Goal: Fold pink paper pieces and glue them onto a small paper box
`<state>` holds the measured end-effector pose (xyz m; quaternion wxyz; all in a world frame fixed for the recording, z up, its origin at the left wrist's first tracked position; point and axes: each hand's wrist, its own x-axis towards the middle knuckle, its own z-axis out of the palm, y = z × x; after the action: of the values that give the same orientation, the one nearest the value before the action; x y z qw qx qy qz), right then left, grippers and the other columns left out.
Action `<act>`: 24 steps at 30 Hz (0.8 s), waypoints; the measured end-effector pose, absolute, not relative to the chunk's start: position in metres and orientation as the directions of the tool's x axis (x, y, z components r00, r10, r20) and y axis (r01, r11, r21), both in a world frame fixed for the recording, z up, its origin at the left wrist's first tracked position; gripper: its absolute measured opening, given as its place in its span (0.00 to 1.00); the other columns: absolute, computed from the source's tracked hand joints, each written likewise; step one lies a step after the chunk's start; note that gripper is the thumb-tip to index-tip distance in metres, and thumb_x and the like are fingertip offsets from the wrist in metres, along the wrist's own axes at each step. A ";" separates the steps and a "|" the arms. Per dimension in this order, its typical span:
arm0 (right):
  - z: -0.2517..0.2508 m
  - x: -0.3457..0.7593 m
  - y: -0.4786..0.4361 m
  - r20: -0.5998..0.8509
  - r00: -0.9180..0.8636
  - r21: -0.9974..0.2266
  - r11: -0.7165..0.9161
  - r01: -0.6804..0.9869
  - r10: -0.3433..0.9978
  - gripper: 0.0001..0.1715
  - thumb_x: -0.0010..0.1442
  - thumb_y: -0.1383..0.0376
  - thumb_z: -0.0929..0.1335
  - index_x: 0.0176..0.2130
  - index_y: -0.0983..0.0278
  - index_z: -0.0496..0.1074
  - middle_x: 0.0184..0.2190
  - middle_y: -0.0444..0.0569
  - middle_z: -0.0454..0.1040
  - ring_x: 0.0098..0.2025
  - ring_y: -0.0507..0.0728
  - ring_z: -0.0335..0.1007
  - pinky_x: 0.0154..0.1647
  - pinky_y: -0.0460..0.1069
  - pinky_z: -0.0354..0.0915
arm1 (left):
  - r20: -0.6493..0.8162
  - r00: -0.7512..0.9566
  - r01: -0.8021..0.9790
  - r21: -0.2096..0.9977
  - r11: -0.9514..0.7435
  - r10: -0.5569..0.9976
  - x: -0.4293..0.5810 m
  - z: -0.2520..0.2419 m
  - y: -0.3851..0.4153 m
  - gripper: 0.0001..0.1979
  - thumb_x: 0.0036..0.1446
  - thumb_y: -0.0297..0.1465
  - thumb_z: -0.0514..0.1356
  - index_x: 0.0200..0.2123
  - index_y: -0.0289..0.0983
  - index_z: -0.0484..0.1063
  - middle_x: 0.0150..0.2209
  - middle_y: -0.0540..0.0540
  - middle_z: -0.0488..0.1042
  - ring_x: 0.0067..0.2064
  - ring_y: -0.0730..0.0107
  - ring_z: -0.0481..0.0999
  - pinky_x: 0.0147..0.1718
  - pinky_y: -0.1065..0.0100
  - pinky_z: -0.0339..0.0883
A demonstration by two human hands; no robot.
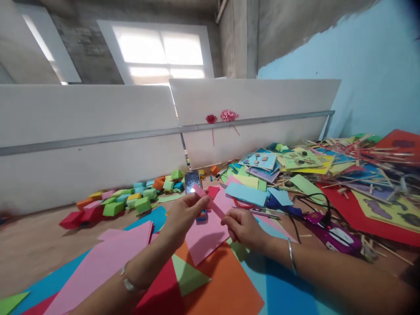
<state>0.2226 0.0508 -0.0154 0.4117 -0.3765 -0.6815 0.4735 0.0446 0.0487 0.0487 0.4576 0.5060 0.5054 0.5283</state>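
Observation:
A narrow pink paper strip (215, 208) stretches between my two hands, above the coloured sheets. My left hand (187, 214) pinches its upper left part between thumb and fingers. At the strip's lower right end, my right hand (243, 227) is closed on it with curled fingers. Beneath lie a pink paper sheet (203, 245), an orange sheet (226, 280) and a light green triangle of paper (188, 273). A small blue object (201, 216) sits just below the strip, partly hidden. Red-handled scissors (243, 204) lie beyond my right hand, half covered by light blue paper (246, 194).
Several folded paper cubes (113, 208) are clustered at the back left. A phone (192, 181) leans near the white board (131, 168). To the right are a purple power strip (331, 234) with cables, glued craft cards (259, 161) and scattered thin sticks (361, 153).

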 end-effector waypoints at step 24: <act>-0.023 0.236 0.072 0.588 -0.556 -0.516 0.802 0.300 0.587 0.23 0.69 0.55 0.60 0.27 0.64 0.67 0.28 0.47 0.69 0.31 0.52 0.65 0.33 0.46 0.60 | -0.181 -0.010 -0.383 0.909 0.163 0.984 0.058 -0.017 0.047 0.27 0.32 0.44 0.75 0.34 0.33 0.79 0.19 0.53 0.72 0.19 0.80 0.67 0.18 0.78 0.62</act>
<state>0.2361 0.0719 -0.0227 0.3948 -0.2569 -0.8632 0.1816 0.0579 0.0470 -0.0168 0.6182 0.3361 0.4465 0.5527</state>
